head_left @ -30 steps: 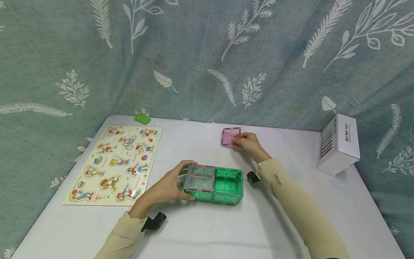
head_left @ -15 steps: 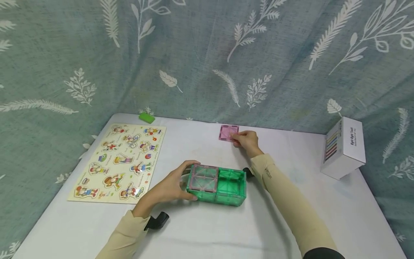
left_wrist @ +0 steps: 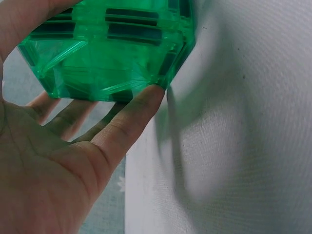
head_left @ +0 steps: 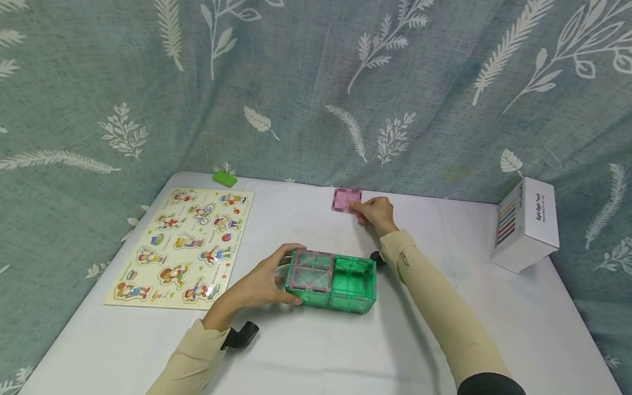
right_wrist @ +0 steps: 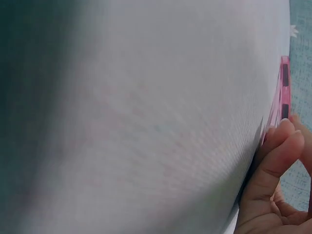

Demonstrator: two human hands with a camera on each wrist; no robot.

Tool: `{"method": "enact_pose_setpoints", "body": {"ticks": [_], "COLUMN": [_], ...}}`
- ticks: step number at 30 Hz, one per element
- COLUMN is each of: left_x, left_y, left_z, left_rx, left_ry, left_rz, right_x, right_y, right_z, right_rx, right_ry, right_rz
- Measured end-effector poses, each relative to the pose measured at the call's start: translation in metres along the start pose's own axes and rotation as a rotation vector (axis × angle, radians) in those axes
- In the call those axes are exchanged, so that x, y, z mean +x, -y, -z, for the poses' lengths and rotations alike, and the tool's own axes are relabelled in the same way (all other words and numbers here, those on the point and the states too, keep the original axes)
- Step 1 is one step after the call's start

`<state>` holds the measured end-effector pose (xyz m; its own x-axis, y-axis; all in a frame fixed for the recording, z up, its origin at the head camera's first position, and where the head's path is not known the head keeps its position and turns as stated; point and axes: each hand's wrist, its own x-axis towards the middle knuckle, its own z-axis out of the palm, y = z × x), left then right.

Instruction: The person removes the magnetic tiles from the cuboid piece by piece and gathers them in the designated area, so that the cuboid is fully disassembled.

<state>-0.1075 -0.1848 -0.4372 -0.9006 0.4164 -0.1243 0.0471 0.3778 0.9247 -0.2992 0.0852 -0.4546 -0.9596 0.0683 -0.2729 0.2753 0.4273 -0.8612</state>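
My left hand (head_left: 266,280) grips the left end of a box built of green magnetic tiles (head_left: 353,303), thumb at the near side and fingers at the far side. In the left wrist view, the thumb tip presses a lower corner of the green box (left_wrist: 117,63). A pink see-through tile (head_left: 311,270) covers the box's left half; its right half is open on top. Farther back, my right hand (head_left: 377,214) pinches the near right corner of another pink magnetic tile (head_left: 345,199). The right wrist view shows this pink tile (right_wrist: 285,87) edge-on, close over the white cloth.
A picture puzzle board (head_left: 178,247) with cartoon figures lies on the left of the white-covered table (head_left: 326,351). Behind it is a small green block (head_left: 225,179). A white box (head_left: 525,225) stands at the right, and a leaf-patterned curtain (head_left: 296,82) hangs along the back.
My right hand has moved the pink tile a little left and farther back, toward the curtain. The left hand keeps its grip on the green box.
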Motion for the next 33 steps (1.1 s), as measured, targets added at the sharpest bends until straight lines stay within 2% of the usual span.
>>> {"method": "enact_pose_setpoints", "body": {"ticks": [7,14,22,33], "left_x": [-0.0003,-0.0005,-0.0011,-0.0006], "left_y": [0.0006,-0.0001,0.0006,-0.0002], "left_z": [-0.0002,-0.0001,-0.0004,-0.0007], "left_rx": [-0.005,0.01,0.028,-0.001], "left_ry": [0.001,-0.008,-0.019,0.008], "left_rz": [-0.006,-0.004,0.003,-0.008], "right_x": [0.0,0.0022,0.0046,0.0019], "right_y": [0.0025,0.0036,0.0018,0.0046], "right_z": [0.0014,0.0022,0.0009,0.0078], "right_rx": [-0.049,0.024,0.016,0.011], "right_ry": [0.005,0.011,-0.007,0.055], "right_rz": [-0.01,-0.037,-0.04,-0.037]}}
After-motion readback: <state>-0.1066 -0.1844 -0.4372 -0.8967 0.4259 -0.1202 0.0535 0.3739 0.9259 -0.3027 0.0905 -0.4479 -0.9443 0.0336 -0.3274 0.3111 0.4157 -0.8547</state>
